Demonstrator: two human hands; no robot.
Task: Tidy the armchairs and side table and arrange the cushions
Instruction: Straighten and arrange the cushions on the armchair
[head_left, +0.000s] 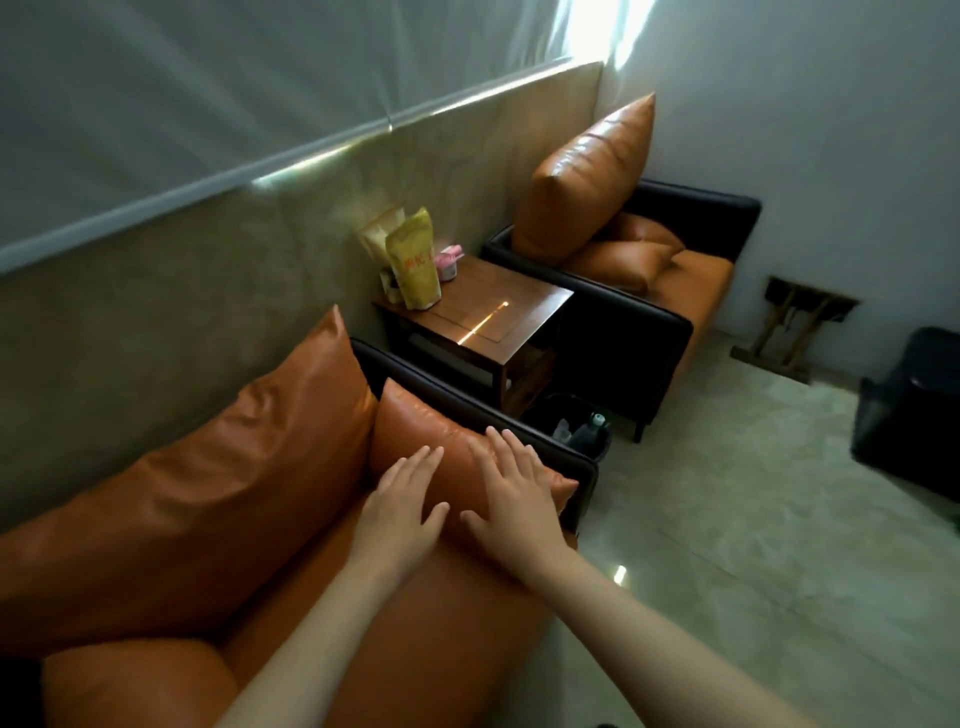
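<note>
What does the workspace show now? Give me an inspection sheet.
Surface: wooden side table, mostly bare top.
Job's things: small cushion propped against the near armchair's arm; big back cushion upright; far armchair holds three cushions.
Clutter: yellow pouch, a second pouch and a pink item at the table's back.
Hands: left hand and right hand flat on the small cushion.
Cables: nothing seen.
Surroundings: bin on the floor.

glossy orange leather cushion (447, 441), polished wood side table (498, 312) (floor (727, 493) shiny stone)
</note>
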